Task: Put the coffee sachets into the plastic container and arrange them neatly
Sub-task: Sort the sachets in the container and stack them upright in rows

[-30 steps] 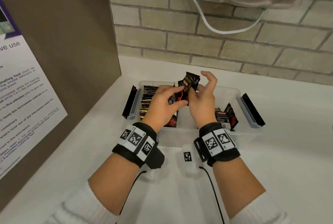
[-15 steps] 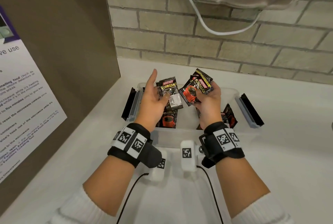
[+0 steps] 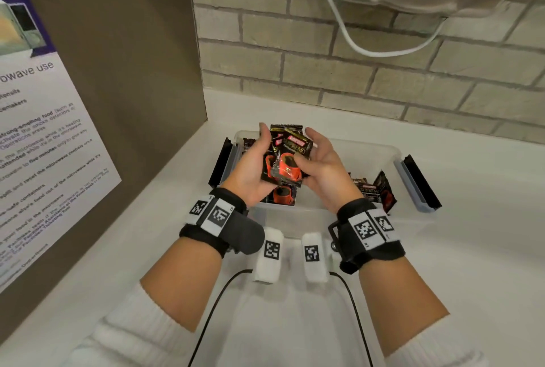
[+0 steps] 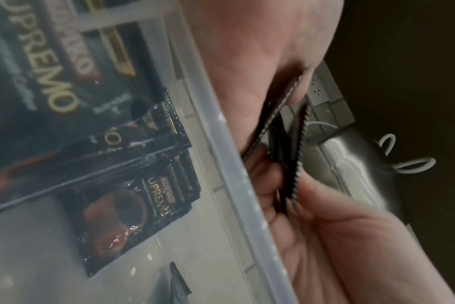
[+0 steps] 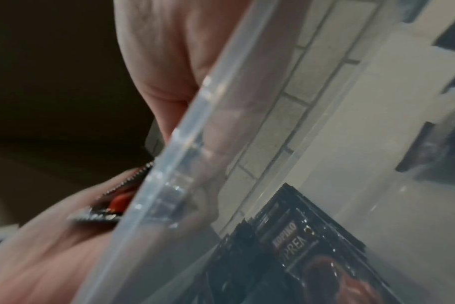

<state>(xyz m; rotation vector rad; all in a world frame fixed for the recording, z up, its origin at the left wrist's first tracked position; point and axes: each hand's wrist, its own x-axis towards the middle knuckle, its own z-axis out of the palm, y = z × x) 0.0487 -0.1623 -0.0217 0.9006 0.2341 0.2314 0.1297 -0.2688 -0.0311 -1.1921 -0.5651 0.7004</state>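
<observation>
A small stack of black coffee sachets (image 3: 287, 157) with a red cup print is held upright above the clear plastic container (image 3: 383, 149). My left hand (image 3: 253, 166) cups the stack from the left and my right hand (image 3: 320, 163) grips it from the right, thumb on its front. The left wrist view shows the sachets' serrated edges (image 4: 296, 164) between both hands. More sachets lie in the container: a row (image 3: 247, 142) at its left end, one (image 3: 283, 194) under my hands, a few (image 3: 376, 189) at the right. The container's rim (image 5: 174, 164) crosses the right wrist view.
The container stands on a white counter (image 3: 472, 248) against a brick wall (image 3: 383, 77). Its black latch flaps (image 3: 418, 180) hang open at both ends. A brown panel with a notice (image 3: 44, 130) rises on the left. A white cable (image 3: 354, 42) hangs overhead.
Half a second ago each hand held its own sachets apart. They have come together, and the sachets now form one stack between both hands.
</observation>
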